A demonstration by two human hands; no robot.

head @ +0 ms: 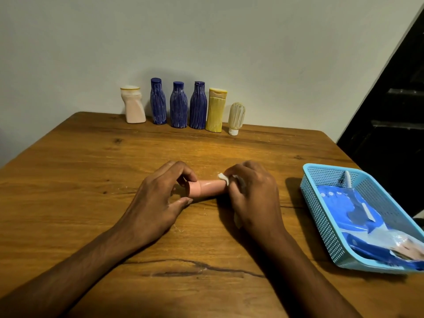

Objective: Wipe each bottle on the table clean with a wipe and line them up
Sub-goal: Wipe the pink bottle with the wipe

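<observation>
A row of six bottles [183, 109] stands at the table's [91, 171] far edge. Between my hands lies another bottle [207, 188]; a basket [321, 216] sits to my right.

Pink bottle [207, 188] and white wipe [223, 177]; 3 blue, white-streaked bottles [178, 108]; yellow bottle [215, 111]; pale pink bottle [133, 106]; light-blue perforated basket [321, 216]; brown wood-grain desk [91, 180].

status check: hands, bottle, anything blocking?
Left hand grips pink bottle by its cap end, lying on table. Right hand rubs wipe on it. Six bottles lined up at wall. Nothing blocking.
</observation>
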